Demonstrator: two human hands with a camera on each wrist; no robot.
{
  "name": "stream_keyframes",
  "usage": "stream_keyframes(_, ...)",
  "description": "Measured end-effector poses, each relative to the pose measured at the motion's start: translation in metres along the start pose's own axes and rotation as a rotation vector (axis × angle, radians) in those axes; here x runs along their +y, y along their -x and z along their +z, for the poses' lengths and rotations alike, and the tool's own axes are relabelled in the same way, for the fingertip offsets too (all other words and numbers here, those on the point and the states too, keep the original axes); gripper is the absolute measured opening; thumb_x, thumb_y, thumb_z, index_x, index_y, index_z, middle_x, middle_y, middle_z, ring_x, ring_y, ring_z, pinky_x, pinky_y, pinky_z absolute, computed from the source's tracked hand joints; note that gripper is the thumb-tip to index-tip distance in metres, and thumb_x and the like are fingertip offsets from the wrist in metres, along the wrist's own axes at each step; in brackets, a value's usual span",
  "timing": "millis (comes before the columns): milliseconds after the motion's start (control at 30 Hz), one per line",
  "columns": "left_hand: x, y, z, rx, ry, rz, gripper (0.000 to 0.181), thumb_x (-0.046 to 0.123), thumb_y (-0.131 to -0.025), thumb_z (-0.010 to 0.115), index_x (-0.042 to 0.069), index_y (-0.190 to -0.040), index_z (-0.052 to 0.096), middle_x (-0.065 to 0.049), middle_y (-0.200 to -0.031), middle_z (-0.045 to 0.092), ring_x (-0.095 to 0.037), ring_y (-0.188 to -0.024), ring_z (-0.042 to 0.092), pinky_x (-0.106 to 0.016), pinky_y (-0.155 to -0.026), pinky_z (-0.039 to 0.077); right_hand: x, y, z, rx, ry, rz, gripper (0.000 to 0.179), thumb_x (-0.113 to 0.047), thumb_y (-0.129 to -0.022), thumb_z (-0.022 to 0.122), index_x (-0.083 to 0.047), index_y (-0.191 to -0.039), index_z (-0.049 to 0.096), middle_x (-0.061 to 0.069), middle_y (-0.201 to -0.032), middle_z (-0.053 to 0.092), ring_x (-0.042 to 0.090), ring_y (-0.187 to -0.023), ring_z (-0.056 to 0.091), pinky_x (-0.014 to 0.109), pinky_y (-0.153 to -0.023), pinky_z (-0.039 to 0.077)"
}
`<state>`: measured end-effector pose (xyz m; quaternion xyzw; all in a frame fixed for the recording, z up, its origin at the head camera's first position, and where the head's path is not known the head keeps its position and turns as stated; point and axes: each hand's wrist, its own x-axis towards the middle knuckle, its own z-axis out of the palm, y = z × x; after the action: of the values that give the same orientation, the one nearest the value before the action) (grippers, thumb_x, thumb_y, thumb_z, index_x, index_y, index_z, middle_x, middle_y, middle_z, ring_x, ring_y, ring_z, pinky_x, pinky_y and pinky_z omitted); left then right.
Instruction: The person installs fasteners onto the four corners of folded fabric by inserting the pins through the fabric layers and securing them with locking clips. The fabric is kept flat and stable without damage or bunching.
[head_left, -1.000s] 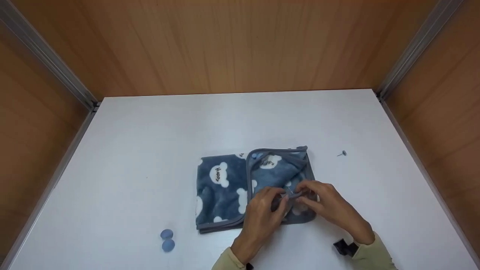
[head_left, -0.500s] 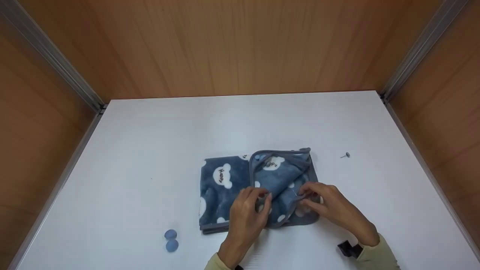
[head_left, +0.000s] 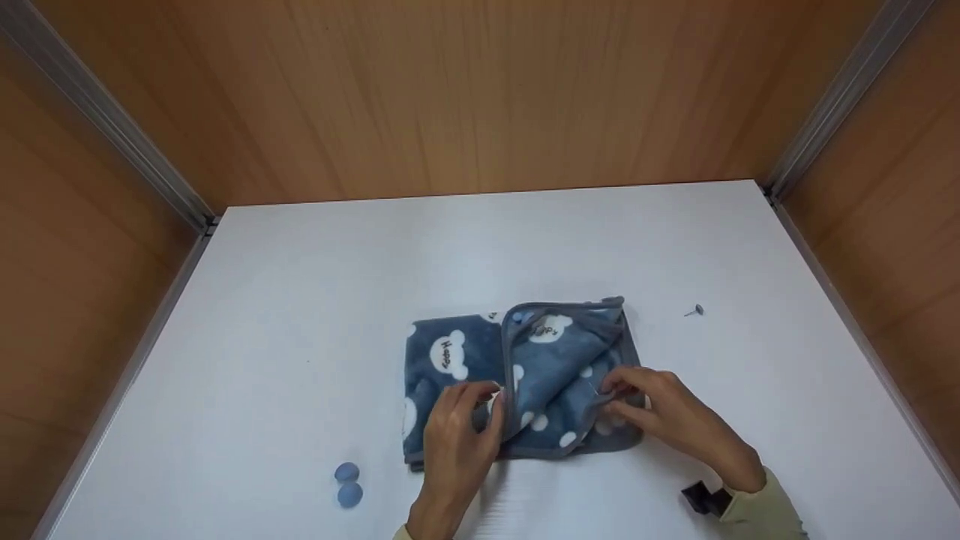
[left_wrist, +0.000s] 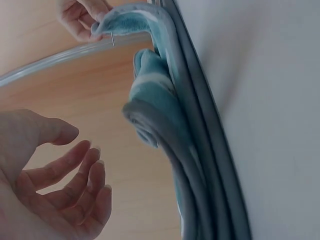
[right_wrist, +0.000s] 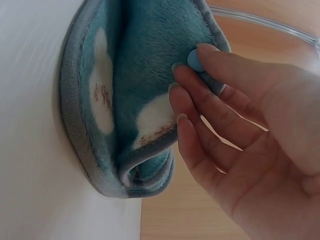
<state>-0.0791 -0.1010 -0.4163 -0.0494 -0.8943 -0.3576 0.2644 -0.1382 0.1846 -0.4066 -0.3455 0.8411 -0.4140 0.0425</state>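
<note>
A folded blue fleece blanket point(head_left: 465, 390) with white bear heads and grey edging lies on the white table. My right hand point(head_left: 660, 409) pinches a raised corner of it, thumb over a round blue pin head point(right_wrist: 195, 61) in the right wrist view. From that corner a thin metal pin shaft point(left_wrist: 113, 39) sticks out in the left wrist view. My left hand point(head_left: 459, 435) is over the blanket's lower left part in the head view; the left wrist view shows it apart from the cloth, fingers loosely bent, nothing between them.
Two blue round caps point(head_left: 349, 494) lie on the table point(head_left: 225, 360) at the left. Another pin point(head_left: 697, 309) with a round head lies right of the blanket. Small blue discs point(head_left: 521, 318) show on the blanket's upper fold. Wooden panels point(head_left: 480, 97) stand around the table.
My left hand has come off the pinched corner and moved left across the blanket. My right hand keeps its pinch on the corner. The head view has shifted slightly.
</note>
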Motion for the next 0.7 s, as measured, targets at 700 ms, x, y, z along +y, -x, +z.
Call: stream_keyframes(700, -0.040, 0.016, -0.041, 0.112, -0.187, -0.096, 0.014, 0.005, -0.082, 0.084, 0.007, -0.090, 0.074, -0.002, -0.084, 0.068, -0.018, -0.075, 0.062, -0.036, -0.064, 0.054, -0.001, 0.002, 0.002, -0.031, -0.007, 0.017, 0.018, 0.000, -0.092, 0.075, -0.005, -0.107, 0.069, 0.004, -0.101, 0.072, 0.012, -0.086, 0.069, 0.030, -0.070, 0.057)
